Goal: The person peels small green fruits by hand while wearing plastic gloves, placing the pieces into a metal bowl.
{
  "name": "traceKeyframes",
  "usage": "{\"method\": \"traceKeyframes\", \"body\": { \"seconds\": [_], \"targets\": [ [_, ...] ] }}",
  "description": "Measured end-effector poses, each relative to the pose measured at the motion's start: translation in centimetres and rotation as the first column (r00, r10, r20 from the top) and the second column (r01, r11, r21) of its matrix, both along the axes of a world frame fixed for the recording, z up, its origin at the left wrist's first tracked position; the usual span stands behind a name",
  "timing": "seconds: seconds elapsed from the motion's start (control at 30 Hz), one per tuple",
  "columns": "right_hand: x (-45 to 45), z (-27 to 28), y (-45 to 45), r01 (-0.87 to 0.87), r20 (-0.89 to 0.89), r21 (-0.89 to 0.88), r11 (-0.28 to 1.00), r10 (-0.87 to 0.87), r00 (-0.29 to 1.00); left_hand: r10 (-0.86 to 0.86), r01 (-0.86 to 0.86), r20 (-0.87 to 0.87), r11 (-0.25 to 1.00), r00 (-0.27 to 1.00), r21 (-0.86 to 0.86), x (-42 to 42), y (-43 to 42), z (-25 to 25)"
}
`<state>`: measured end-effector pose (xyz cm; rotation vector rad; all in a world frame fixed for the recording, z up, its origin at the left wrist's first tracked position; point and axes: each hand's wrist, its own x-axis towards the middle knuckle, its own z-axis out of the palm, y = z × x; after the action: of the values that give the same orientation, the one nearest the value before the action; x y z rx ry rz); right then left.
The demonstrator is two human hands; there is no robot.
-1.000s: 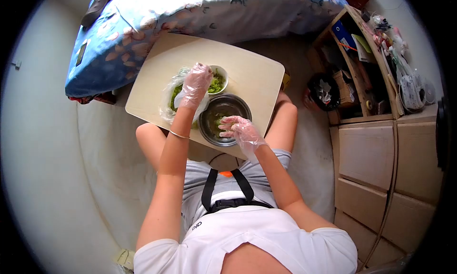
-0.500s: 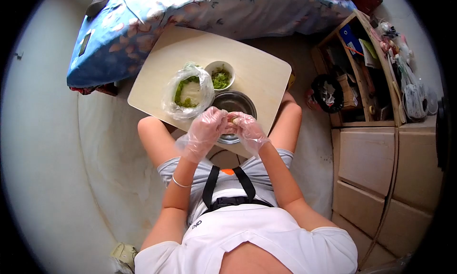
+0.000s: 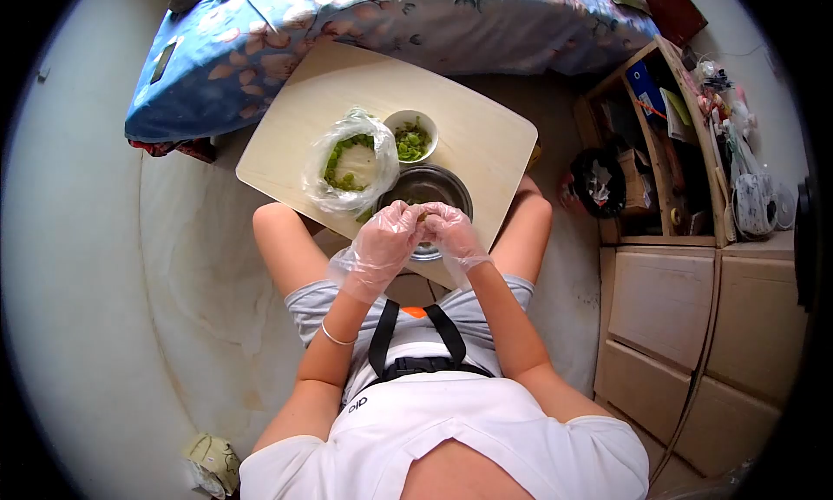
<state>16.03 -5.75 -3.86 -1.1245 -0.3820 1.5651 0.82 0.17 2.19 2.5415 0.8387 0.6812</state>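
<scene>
Both my hands wear clear plastic gloves and meet over the metal bowl point(image 3: 460, 186). The fingers of my left hand point(image 3: 384, 241) are pinched against those of my right hand point(image 3: 454, 238), which are bent closed too. Between the fingertips shows a tiny greenish-brown bit, too small to name. Just behind my left hand, a clear plastic bag point(image 3: 317, 172) lies spread open with small green plant pieces point(image 3: 344, 180) along its inside. Touching or very near that bag is a white bowl point(image 3: 392, 121) holding green leafy bits point(image 3: 411, 141).
The low cream table point(image 3: 486, 122) stands between my knees and a bed with a blue floral cover point(image 3: 347, 18). To the right are a black-lined bin point(image 3: 599, 183) and a wooden shelf unit point(image 3: 664, 161) with drawers. A phone-like dark object point(image 3: 163, 62) lies on the bed.
My hands stay together above the metal bowl, with a slight shift of the fingers. The whole view has shifted a little. A green bit now shows beside the bag, near my left hand.
</scene>
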Motion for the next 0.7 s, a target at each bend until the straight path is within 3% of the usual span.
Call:
{"method": "traceKeyframes", "body": {
  "seconds": [0.33, 0.4, 0.7],
  "targets": [
    [0.3, 1.2, -0.4, -0.007, 0.277, 0.123, 0.992, -0.027, 0.961, 0.037, -0.035, -0.044, 0.999, 0.998, 0.029, 0.0, -0.4, -0.3],
    [0.2, 1.1, -0.5, -0.032, 0.515, 0.171, 0.985, -0.062, 0.855, 0.021, -0.021, 0.006, 1.0, 1.0, -0.011, 0.1, -0.4, -0.2],
    [0.0, 3.5, -0.7, -0.071, 0.564, 0.203, 0.977, -0.057, 0.824, 0.074, -0.058, 0.091, 0.984, 0.993, -0.168, 0.2, -0.7, 0.1]
  ]
}}
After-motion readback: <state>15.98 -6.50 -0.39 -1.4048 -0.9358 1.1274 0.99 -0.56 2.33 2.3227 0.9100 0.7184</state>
